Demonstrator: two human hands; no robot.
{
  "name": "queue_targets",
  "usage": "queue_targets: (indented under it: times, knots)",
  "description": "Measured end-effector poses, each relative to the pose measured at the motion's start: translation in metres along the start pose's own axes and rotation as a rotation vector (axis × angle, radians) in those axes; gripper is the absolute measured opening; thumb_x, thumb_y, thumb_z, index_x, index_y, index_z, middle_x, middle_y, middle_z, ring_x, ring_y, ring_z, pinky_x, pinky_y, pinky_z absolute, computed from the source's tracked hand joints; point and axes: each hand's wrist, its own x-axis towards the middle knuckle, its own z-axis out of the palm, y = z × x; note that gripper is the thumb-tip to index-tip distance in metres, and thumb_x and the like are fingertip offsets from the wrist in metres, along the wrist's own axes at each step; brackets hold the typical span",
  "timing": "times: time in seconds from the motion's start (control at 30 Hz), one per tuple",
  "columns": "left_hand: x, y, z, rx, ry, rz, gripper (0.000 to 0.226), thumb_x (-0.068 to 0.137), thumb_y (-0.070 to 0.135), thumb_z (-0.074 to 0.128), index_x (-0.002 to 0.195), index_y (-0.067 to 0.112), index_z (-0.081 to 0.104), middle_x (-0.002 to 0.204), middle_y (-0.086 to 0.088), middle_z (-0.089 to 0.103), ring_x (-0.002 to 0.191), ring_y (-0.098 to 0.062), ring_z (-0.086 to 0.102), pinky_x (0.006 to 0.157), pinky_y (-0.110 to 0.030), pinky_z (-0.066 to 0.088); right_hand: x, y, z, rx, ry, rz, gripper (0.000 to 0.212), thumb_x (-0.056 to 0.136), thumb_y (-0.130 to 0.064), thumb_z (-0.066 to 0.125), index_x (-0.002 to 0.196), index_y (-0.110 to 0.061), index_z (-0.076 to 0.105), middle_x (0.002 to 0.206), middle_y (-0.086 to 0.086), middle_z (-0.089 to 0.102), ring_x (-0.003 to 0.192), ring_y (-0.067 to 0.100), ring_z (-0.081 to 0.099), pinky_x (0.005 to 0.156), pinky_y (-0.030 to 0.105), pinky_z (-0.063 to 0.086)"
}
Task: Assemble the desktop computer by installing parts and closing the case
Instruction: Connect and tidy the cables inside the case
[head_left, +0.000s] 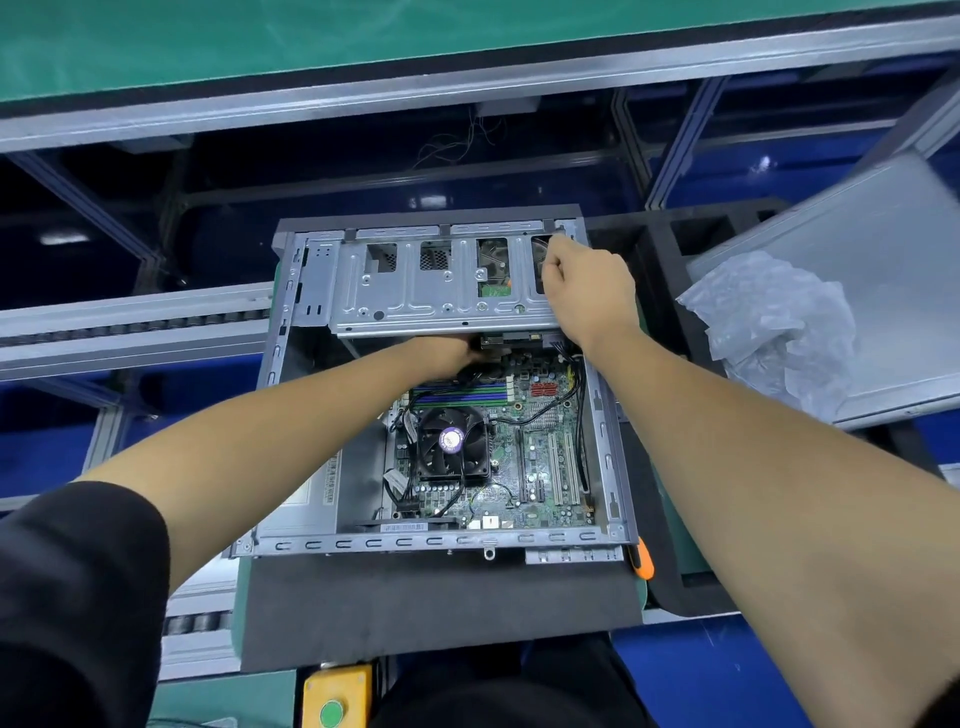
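An open desktop case (270, 364) lies flat on a dark foam mat (415, 603). Inside it I see the green motherboard (540, 467) with a black CPU fan (452, 441). A silver drive cage (431, 291) spans the far end of the case. My right hand (587, 291) rests on the cage's right end, its fingers curled at the far right corner. My left hand (447, 353) reaches under the cage's near edge, beside a black connector (514, 340); its fingers are hidden.
The case's side panel (893, 270) leans at the right with crumpled clear plastic wrap (774, 322) on it. An orange-handled tool (643, 561) lies by the case's near right corner. A yellow box with a green button (335, 696) sits at the bottom. Metal conveyor rails (130, 322) run at the left.
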Motion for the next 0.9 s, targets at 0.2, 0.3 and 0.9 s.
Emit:
queue_targets:
  times: [0.2,0.3,0.9]
  knots:
    - [0.0,-0.008,0.0,0.038,0.069,0.037,0.037,0.11,0.025,0.043,0.136,0.0,0.053,0.128,-0.021,0.062,0.111,-0.033,0.061,0.082,-0.029,0.037,0.0,0.001,0.0,0.001,0.005,-0.008,0.019,0.099,-0.012,0.036,0.085,-0.017,0.048,0.067,0.007,0.06,0.061,0.032,0.048,0.07,0.033,0.026]
    - [0.0,-0.009,0.002,0.137,0.105,0.158,0.039,0.108,0.035,0.046,0.129,0.003,0.053,0.114,-0.015,0.064,0.09,-0.027,0.056,0.08,-0.026,0.034,0.0,0.001,0.0,0.008,0.012,-0.007,0.019,0.099,-0.013,0.036,0.085,-0.017,0.048,0.067,0.007,0.06,0.061,0.031,0.046,0.071,0.033,0.026]
    - [0.008,-0.01,0.01,0.395,0.225,0.228,0.049,0.109,0.032,0.037,0.143,0.0,0.048,0.149,-0.025,0.047,0.135,-0.039,0.047,0.115,-0.045,0.031,0.001,0.002,0.003,-0.023,-0.005,-0.007,0.019,0.101,-0.015,0.037,0.085,-0.018,0.046,0.065,0.004,0.056,0.053,0.021,0.039,0.071,0.035,0.028]
